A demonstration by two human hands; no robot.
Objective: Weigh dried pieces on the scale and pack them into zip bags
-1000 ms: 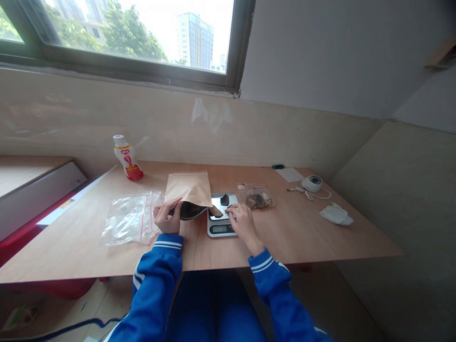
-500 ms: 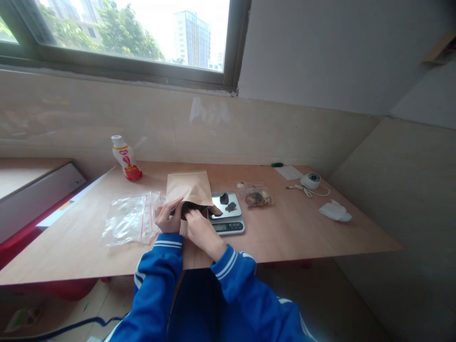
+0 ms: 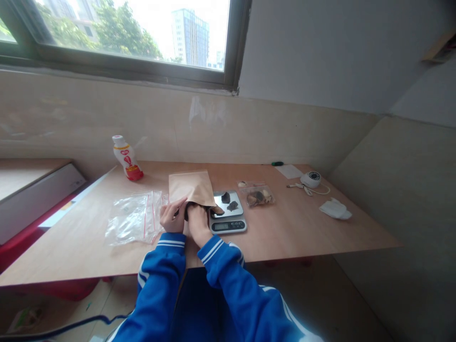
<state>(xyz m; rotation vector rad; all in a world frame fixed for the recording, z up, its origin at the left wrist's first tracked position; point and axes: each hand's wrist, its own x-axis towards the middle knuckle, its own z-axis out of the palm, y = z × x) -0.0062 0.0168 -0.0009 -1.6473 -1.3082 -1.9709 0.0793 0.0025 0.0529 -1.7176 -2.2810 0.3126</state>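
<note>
Wooden table (image 3: 302, 232) below a window (image 3: 142, 33): left hand (image 3: 173, 216) pinches the rim of a paper bag (image 3: 191, 185), presumably steadying its mouth; right hand (image 3: 198, 221) reaches inside (fingers hidden, grip unclear). Bag lies against a scale (image 3: 228, 226) bearing dark pieces (image 3: 232, 205).

A plain city room, home or office unclear; trees (image 3: 123, 35) and a tower block (image 3: 190, 39) outside the window (image 3: 153, 19); a wooden surface (image 3: 292, 232) below.
</note>
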